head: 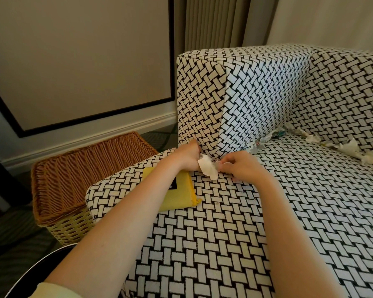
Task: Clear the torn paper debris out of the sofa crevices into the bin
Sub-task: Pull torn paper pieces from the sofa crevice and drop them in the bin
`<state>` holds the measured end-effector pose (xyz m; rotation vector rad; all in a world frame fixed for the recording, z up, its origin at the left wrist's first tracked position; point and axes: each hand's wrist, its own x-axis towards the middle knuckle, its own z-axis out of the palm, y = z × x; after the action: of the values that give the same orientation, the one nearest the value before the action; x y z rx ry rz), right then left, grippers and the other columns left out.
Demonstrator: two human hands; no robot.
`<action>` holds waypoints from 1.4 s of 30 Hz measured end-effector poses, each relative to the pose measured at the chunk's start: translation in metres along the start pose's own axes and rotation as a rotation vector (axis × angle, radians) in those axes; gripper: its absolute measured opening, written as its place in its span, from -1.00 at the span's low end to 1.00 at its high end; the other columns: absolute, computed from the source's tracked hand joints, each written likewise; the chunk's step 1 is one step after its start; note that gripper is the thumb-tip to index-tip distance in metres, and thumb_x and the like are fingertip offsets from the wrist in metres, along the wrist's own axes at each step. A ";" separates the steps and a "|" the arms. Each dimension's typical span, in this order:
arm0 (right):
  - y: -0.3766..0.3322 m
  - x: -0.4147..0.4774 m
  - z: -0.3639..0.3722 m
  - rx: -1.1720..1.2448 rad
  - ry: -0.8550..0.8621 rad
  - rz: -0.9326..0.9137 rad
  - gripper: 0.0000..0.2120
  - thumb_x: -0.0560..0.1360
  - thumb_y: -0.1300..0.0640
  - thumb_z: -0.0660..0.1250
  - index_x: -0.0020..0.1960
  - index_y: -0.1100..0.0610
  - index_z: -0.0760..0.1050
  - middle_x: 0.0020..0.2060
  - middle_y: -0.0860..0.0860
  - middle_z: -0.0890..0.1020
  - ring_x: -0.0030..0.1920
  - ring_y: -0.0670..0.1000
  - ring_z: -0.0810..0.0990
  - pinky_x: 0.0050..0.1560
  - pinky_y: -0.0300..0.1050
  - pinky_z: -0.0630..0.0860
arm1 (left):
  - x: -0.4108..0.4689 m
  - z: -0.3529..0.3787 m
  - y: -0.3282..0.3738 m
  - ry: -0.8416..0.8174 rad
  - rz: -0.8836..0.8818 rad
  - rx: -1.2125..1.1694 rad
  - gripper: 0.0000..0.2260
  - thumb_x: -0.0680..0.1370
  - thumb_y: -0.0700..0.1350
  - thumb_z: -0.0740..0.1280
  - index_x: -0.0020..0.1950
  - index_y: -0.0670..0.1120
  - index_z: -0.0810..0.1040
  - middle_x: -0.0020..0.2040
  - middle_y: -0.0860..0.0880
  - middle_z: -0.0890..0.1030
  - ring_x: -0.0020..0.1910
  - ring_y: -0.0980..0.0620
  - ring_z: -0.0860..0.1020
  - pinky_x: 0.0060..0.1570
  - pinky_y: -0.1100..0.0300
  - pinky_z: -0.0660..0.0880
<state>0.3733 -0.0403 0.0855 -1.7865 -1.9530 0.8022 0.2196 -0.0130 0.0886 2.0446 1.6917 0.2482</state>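
We see both hands close together at the corner where the sofa (267,211) arm meets the seat. The left hand (186,157) grips a white paper scrap (207,169) that hangs from its thumb side, though its fingers are hidden from us; the right hand (244,166) has its fingers curled and pinches the scrap's other edge, so the paper spans the small gap between them. Beyond the right hand, more torn paper debris (308,137) lies along the crevice under the backrest and trails off to its right. Just beneath the left forearm lies a yellow cloth (177,197) with a black label (173,186); its white print is too small for us to read. Left of the left hand, beside the sofa, stands the wicker bin (80,179).
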 end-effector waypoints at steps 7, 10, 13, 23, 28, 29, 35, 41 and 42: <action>0.001 -0.001 -0.006 -0.045 0.010 0.083 -0.86 0.52 0.23 0.26 -0.04 0.24 0.59 -0.32 0.00 0.52 -0.30 -0.02 0.51 -0.22 -0.18 0.51 | -0.004 0.010 0.002 0.189 -0.006 -0.048 -0.80 0.54 -0.17 0.27 0.12 -0.20 0.37 -0.02 -0.13 0.49 -0.12 -0.03 0.41 -0.19 0.18 0.33; 0.002 -0.002 -0.012 0.025 -0.047 0.101 -0.92 0.47 0.31 0.32 -0.16 0.23 0.59 -0.17 0.05 0.59 -0.27 -0.01 0.58 0.00 -0.07 0.59 | -0.003 0.012 0.002 0.222 -0.019 -0.129 -0.84 0.50 -0.16 0.33 -0.04 -0.12 0.34 -0.08 -0.07 0.47 -0.16 0.02 0.39 -0.36 0.24 0.27; 0.003 -0.001 -0.011 0.052 0.033 0.091 -0.83 0.45 0.35 0.31 -0.25 0.15 0.56 -0.21 0.07 0.60 -0.20 0.04 0.59 -0.01 -0.06 0.59 | -0.002 0.013 0.001 0.220 0.001 -0.147 -0.80 0.50 -0.15 0.35 -0.06 -0.10 0.31 -0.09 -0.05 0.45 -0.17 0.03 0.39 -0.40 0.27 0.25; -0.001 -0.001 -0.011 0.398 0.240 0.028 -0.77 0.45 0.37 0.29 -0.22 0.05 0.48 -0.22 0.06 0.58 -0.21 0.04 0.58 0.03 0.08 0.58 | -0.005 0.000 0.002 0.132 -0.017 -0.239 -0.77 0.57 -0.26 0.19 0.23 -0.18 0.34 0.00 -0.10 0.45 -0.06 -0.04 0.45 -0.27 0.24 0.31; -0.008 -0.002 -0.013 0.464 0.191 0.062 -0.77 0.44 0.37 0.25 -0.21 0.06 0.49 -0.09 0.08 0.57 -0.12 0.05 0.53 0.01 0.01 0.59 | -0.005 -0.005 0.004 0.111 -0.053 -0.415 -0.85 0.57 -0.30 0.12 0.07 -0.08 0.28 -0.22 0.03 0.33 -0.34 0.12 0.31 -0.50 0.33 0.23; -0.007 -0.001 -0.011 0.381 0.196 0.085 -0.82 0.45 0.33 0.26 -0.19 0.06 0.51 -0.05 0.09 0.58 -0.12 0.05 0.53 0.05 0.07 0.57 | -0.004 -0.005 0.002 0.111 -0.058 -0.437 -0.85 0.57 -0.30 0.11 0.07 -0.08 0.28 -0.22 0.02 0.33 -0.34 0.12 0.31 -0.47 0.32 0.23; -0.009 0.001 0.015 -0.054 0.187 0.112 -0.56 0.31 -0.22 0.43 -0.13 0.16 0.50 -0.06 0.07 0.54 0.07 0.09 0.48 -0.09 -0.15 0.43 | -0.002 -0.002 -0.004 0.123 -0.087 -0.547 -0.69 0.55 -0.32 0.11 0.28 -0.14 0.34 -0.04 -0.07 0.41 -0.16 0.05 0.40 -0.32 0.26 0.33; -0.002 0.007 0.022 -0.152 0.430 0.164 -0.77 0.48 0.29 0.28 0.11 0.34 0.43 -0.03 0.19 0.57 0.00 0.15 0.54 -0.14 -0.15 0.44 | 0.002 0.000 -0.005 0.150 -0.149 -0.615 -0.65 0.55 -0.33 0.08 0.32 -0.16 0.33 0.07 -0.13 0.39 -0.07 0.00 0.40 -0.21 0.22 0.38; -0.001 0.008 0.021 -0.158 0.428 0.168 -0.82 0.49 0.28 0.26 0.06 0.33 0.48 -0.11 0.17 0.57 -0.09 0.12 0.53 -0.26 -0.21 0.41 | 0.003 0.001 -0.005 0.157 -0.169 -0.633 -0.64 0.55 -0.32 0.07 0.34 -0.16 0.32 0.11 -0.15 0.41 -0.02 -0.03 0.41 -0.14 0.17 0.41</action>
<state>0.3580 -0.0363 0.0691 -2.0325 -1.6378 0.2808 0.2164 -0.0094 0.0852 1.4381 1.5938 0.7908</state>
